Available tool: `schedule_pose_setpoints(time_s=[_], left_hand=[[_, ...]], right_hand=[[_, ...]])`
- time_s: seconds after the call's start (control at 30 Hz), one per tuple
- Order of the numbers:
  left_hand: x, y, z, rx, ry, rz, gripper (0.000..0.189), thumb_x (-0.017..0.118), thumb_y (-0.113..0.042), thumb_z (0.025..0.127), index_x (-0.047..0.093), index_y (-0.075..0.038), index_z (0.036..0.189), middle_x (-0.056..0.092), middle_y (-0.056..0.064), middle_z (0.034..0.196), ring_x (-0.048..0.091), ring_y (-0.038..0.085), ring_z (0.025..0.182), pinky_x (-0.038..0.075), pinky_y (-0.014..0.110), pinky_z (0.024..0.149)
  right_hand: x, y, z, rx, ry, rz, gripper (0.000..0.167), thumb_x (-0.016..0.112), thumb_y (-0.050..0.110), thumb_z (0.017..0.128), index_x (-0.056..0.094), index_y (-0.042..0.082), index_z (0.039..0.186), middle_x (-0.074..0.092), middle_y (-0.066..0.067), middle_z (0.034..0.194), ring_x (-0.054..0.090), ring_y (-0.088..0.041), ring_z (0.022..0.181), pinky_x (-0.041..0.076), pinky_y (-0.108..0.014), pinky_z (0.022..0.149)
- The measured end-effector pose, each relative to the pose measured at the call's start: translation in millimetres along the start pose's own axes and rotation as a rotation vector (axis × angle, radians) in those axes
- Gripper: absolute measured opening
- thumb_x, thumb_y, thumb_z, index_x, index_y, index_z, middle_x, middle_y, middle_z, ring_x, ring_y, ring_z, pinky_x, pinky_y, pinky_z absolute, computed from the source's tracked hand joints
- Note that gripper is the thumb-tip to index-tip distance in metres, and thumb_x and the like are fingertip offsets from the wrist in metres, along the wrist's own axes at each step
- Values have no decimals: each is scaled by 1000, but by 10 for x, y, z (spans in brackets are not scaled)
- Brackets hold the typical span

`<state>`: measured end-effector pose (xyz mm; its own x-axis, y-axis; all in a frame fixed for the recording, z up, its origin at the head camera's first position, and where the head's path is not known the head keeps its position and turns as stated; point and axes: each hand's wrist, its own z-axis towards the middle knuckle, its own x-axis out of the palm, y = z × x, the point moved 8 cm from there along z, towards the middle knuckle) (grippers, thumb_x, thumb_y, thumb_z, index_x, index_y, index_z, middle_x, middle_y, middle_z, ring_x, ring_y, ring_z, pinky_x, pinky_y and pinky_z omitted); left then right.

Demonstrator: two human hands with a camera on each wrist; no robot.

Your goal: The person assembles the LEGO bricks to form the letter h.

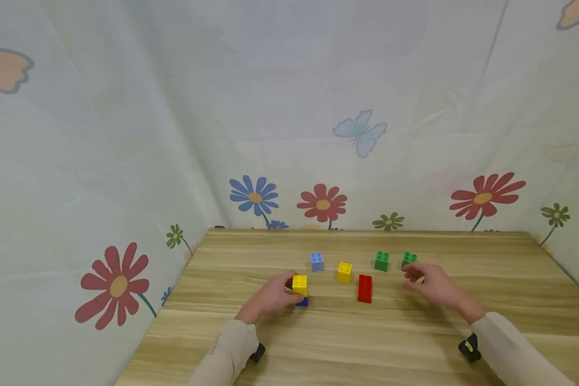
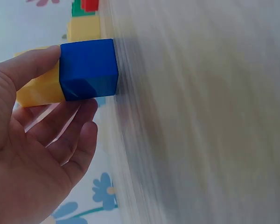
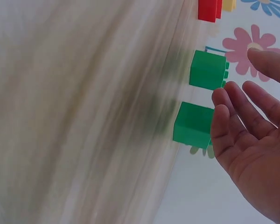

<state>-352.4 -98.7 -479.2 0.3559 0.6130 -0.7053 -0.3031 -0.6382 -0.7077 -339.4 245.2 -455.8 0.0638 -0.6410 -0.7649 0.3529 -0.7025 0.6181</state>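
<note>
Presently, yellow block (image 1: 299, 284) stacked on blue block (image 1: 303, 302) is gripped by fingers of left hand (image 1: 272, 295); right hand (image 1: 433, 283) is held near rightmost green block (image 1: 409, 258), fingers loosely parted.

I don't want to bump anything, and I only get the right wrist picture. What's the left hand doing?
Observer: The left hand is holding a yellow block stacked on a dark blue block.
Operator: Ooh! Are there any more blocks I can't see?
Observer: Yes, a light blue block sits to the left of the loose yellow block.
Operator: I only see one end of the red block. Is it a long one?
Observer: Yes, the head view shows that it is longer than the loose yellow block.
</note>
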Motion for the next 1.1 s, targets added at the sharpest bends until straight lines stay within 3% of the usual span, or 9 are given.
schedule_pose_setpoints(time_s=[0.23, 0.37, 0.53, 0.67, 0.87, 1.1], left_hand=[[-115, 54, -23, -22, -5, 3, 38, 71, -21, 85, 54, -14, 119, 59, 0, 109, 55, 20, 99, 46, 42, 88], [-145, -2, 0, -4, -22, 41, 47, 72, -22, 83, 53, -13, 125, 58, 4, 119, 54, 22, 105, 45, 43, 91], [-228, -246, 58, 52, -65, 85, 58, 72, -25, 84, 48, -7, 133, 51, 11, 133, 48, 29, 119, 38, 46, 99], [-240, -484, 122, 94, -56, 144, 61, 71, -31, 85, 47, -9, 136, 49, 6, 136, 45, 27, 124, 36, 43, 102], [-109, -811, 244, 178, -22, 200, 59, 70, -33, 86, 49, -6, 134, 52, 5, 134, 47, 25, 122, 37, 39, 101], [79, -1006, 347, 174, -8, 239, 54, 70, -30, 86, 51, -9, 132, 53, 1, 132, 48, 21, 121, 38, 34, 101]], right_hand=[[-76, -68, 40, -16, -28, -28, 27, 68, 11, 87, 62, -5, 108, 64, -11, 97, 60, -21, 85, 50, -37, 73], [-121, -117, 61, 6, -24, -21, 28, 67, 13, 88, 62, -4, 109, 64, -12, 99, 59, -22, 87, 50, -39, 75], [-210, -141, 105, 2, -48, -29, 28, 68, 12, 87, 62, -5, 109, 64, -13, 99, 60, -23, 86, 50, -42, 75], [-263, -135, 122, 3, -61, -39, 28, 68, 11, 87, 62, -6, 109, 65, -14, 98, 60, -24, 85, 49, -42, 74], [-263, -143, 125, 45, -44, -23, 28, 66, 11, 88, 61, -4, 110, 64, -14, 100, 59, -25, 87, 49, -41, 74], [-261, -161, 168, 45, -31, -27, 29, 66, 12, 88, 60, -4, 112, 64, -15, 102, 58, -25, 90, 49, -42, 75]])
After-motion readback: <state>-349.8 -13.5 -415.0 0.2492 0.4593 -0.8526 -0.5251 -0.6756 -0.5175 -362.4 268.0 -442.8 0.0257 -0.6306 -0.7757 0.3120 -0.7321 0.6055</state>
